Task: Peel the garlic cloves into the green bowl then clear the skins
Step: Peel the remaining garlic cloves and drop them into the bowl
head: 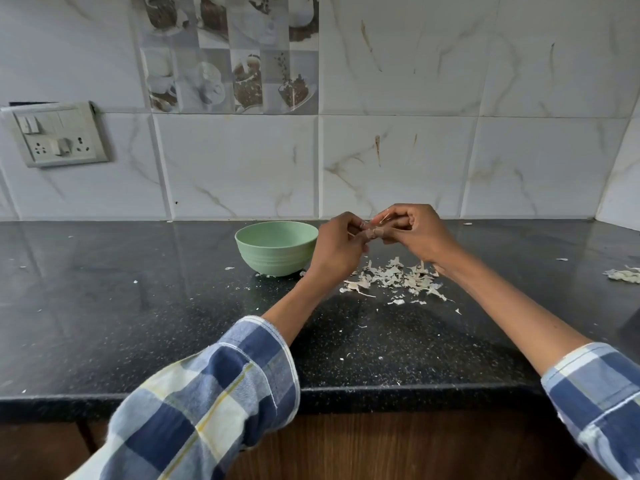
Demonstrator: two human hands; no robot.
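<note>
Standing upright on the black speckled countertop (138, 306), the green bowl (276, 247) shows only its bare inner wall, and its bottom is hidden from this angle. Just beside its right rim, the left hand (337, 247) and right hand (414, 232) both pinch one garlic clove (374, 233) with curled fingers, above a heap of garlic skins (394, 280). Bare countertop stretches left of the bowl, and marble-look wall tiles (398, 168) stand behind.

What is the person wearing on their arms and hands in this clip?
Both arms wear a checked shirt in blue, white and pale grey, with thin yellow lines on the left sleeve. Both the left and the right sleeve are pushed up, leaving the forearms bare. The left hand and right hand are bare: no gloves, rings or watch visible.
</note>
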